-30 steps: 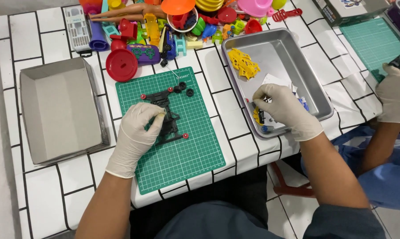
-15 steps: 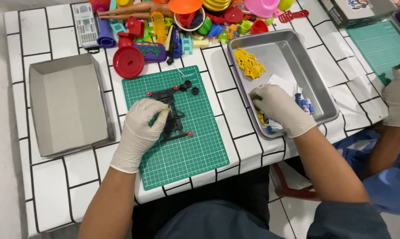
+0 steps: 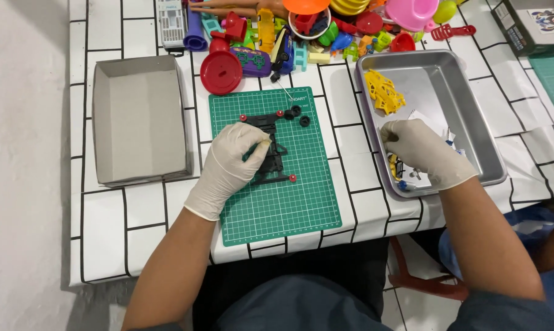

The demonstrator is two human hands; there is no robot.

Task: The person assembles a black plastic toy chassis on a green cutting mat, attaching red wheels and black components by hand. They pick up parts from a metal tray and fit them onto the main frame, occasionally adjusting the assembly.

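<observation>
Left hand (image 3: 228, 164) pinching black toy chassis (image 3: 269, 150) mid green cutting mat (image 3: 277, 184); mat bare toward 6 o'clock. Right hand (image 3: 425, 153) over small parts at steel tray (image 3: 467, 104) near rim, grip unclear.

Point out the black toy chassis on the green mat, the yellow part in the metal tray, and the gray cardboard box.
black toy chassis (image 3: 275, 160): head view, on its middle frame, right of the gloved fingers.
yellow part (image 3: 384, 93): head view, on its centre.
gray cardboard box (image 3: 139, 119): head view, on its bare inner floor.

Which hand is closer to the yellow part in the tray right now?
Right. The right hand is in the tray, just below the yellow part; the left hand rests on the black chassis.
</observation>
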